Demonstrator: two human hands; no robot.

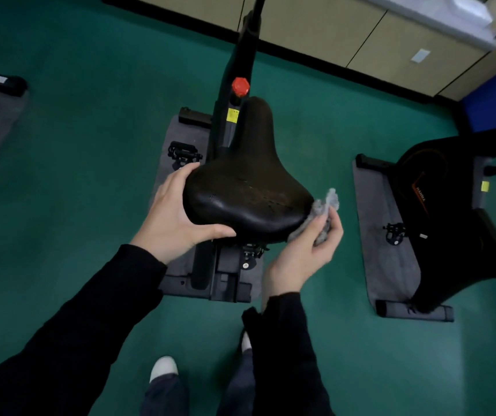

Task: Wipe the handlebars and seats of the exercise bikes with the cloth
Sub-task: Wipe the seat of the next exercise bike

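A black bike seat (246,187) fills the middle of the head view, its narrow nose pointing away from me. My left hand (174,217) grips the seat's rear left edge, thumb along the back rim. My right hand (303,250) holds a crumpled grey cloth (323,211) against the seat's rear right corner. The bike's black frame (237,73) with a red knob (240,87) runs away ahead of the seat. The handlebars are out of view.
A second black exercise bike (450,211) stands to the right on a grey mat (384,235). The near bike sits on its own grey mat (174,145) over green floor. Beige cabinets (345,34) line the far wall. My feet (164,367) are just behind the bike.
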